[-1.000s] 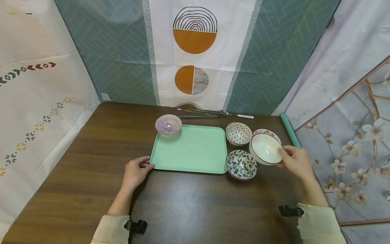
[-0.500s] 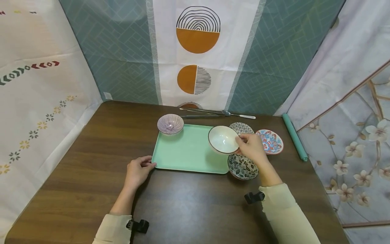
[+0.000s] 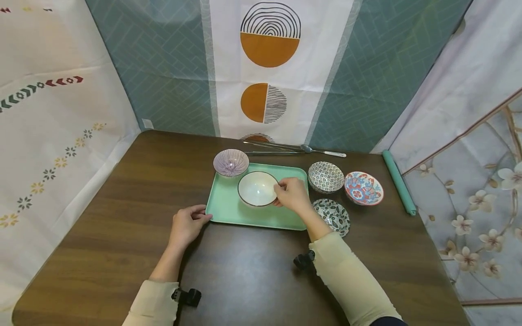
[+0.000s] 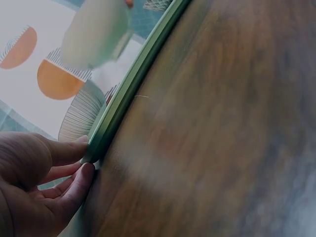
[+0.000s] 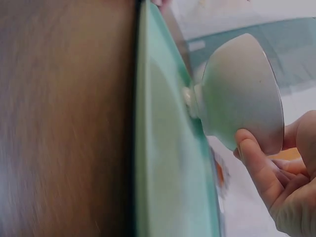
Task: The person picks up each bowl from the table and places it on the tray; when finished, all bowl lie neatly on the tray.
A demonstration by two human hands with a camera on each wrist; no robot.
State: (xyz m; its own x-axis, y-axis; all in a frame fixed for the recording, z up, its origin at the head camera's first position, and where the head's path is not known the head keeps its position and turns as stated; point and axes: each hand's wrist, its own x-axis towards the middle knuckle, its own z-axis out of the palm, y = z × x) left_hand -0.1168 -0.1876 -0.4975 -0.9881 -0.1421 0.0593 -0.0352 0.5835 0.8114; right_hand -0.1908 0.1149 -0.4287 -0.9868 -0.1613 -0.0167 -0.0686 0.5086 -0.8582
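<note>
My right hand (image 3: pixel 292 194) pinches the right side of a white bowl (image 3: pixel 258 189) with a dark rim, thumb inside and fingers outside. In the right wrist view the bowl (image 5: pixel 242 94) is held just above the mint-green tray (image 3: pixel 228 213); a small gap seems to show under its foot. At the tray's front left corner, my left hand (image 3: pixel 186 226) pinches the edge between thumb and fingers. The left wrist view shows the thumb (image 4: pixel 69 150) on the rim. A purple striped bowl (image 3: pixel 231 162) sits at the tray's back left corner.
Right of the tray stand a brown-patterned bowl (image 3: pixel 326 176), a red-and-blue floral bowl (image 3: pixel 364 188) and a black-and-white leaf bowl (image 3: pixel 332 216), partly behind my right forearm. A spoon (image 3: pixel 326 152) and thin metal utensils lie behind the tray. A green roll (image 3: pixel 398 182) lies at the right edge.
My right hand has carried the white bowl leftward from beside the floral bowl to over the middle of the tray. My left hand has stayed at the tray's corner.
</note>
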